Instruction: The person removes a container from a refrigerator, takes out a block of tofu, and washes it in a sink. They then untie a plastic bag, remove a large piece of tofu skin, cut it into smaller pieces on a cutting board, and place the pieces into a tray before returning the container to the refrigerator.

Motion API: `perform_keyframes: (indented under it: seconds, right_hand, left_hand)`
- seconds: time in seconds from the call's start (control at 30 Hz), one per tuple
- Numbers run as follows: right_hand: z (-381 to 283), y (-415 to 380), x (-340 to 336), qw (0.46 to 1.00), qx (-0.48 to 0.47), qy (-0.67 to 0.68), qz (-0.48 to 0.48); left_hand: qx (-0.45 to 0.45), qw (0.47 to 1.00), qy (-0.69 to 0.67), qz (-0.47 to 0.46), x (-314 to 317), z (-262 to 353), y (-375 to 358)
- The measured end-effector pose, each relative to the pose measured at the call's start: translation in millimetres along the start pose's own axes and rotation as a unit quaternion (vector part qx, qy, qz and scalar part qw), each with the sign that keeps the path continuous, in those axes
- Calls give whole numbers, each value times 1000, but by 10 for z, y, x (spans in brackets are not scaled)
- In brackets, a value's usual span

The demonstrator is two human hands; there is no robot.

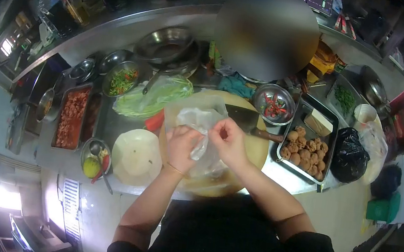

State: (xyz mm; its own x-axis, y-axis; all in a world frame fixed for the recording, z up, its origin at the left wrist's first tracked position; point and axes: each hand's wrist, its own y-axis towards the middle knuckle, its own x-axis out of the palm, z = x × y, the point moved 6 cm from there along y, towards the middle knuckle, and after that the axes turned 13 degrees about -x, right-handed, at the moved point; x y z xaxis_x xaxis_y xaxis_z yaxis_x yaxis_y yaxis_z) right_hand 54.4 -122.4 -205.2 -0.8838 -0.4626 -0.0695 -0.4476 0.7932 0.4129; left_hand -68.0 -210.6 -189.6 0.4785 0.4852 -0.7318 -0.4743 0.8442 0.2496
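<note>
Over a round cutting board [254, 153], my left hand [182, 146] is closed on a crumpled, translucent plastic bag [200, 149]. My right hand [227, 138] is at the bag's right side, its thumb and fingertips pinched together; what they hold, if anything, is too small to make out. A larger clear plastic sheet or bag [215, 106] lies beneath and behind my hands. Just beyond my right hand rests a cleaver [242, 117], its wooden handle pointing right. To the left of my left hand stands a pale plate [138, 154] with small specks on it.
Right of the board, a metal tray [330, 143] holds brown round items and a block. A bowl of cut red peppers [274, 104] stands behind. At left are bagged green vegetables [155, 97], a tray of chopped meat [72, 118] and a small bowl [95, 158]. A black bag [350, 155] lies far right.
</note>
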Motion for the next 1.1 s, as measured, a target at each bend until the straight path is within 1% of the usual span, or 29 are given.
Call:
perform_keyframes:
  seconds: [0.1,0.17,0.2,0.27,0.3,0.37,0.4,0.47,0.5,0.6,0.7,0.8,0.9,0.97,1.0,1.07,1.1]
  right_hand:
    - [-6,-3,-82,999,-7,-8,32]
    - [56,-42,-125,999,4,1,53]
    - [57,-60,-146,998,9,5,65]
    - [-163,-96,-187,988,-104,-88,68]
    - [-305,-101,-194,976,-161,-133,68]
    - [-608,-52,-174,938,-278,-206,-19]
    - [-699,-55,-148,910,-332,-240,-61]
    - [-568,19,-177,929,-245,-265,-78]
    - [-496,35,-192,936,-201,-276,-85]
    - [-299,4,-237,974,-97,-196,-53]
    - [-291,-32,-236,959,-118,-245,-79]
    - [-295,-34,-200,935,-113,-318,-106]
    - [-296,1,-231,941,-103,-315,-75]
    - [-183,20,-305,958,-55,-277,-44]
    - [-137,25,-338,966,-33,-256,-29]
    - [-100,-1,-329,989,1,-139,-42]
    - [-90,-17,-311,995,19,-80,-50]
  left_hand:
    - [12,999,-36,20,124,31,-29]
    - [22,996,-73,44,185,1,-71]
    - [15,996,-69,49,188,-4,-57]
    - [-2,996,-61,59,189,-21,-46]
    - [12,998,-42,48,163,39,-19]
    - [41,999,-2,23,54,201,62]
    - [56,998,3,30,32,226,80]
    - [90,995,12,45,6,270,120]
    - [93,995,7,38,18,257,128]
    - [102,994,4,33,37,217,134]
    - [128,991,15,41,12,271,103]
    - [146,988,17,46,21,319,99]
    - [144,989,8,43,33,311,113]
    - [145,989,2,36,45,279,111]
    - [124,992,-16,33,35,253,114]
    - [80,995,-51,27,10,205,123]
    - [87,995,-49,25,12,222,127]
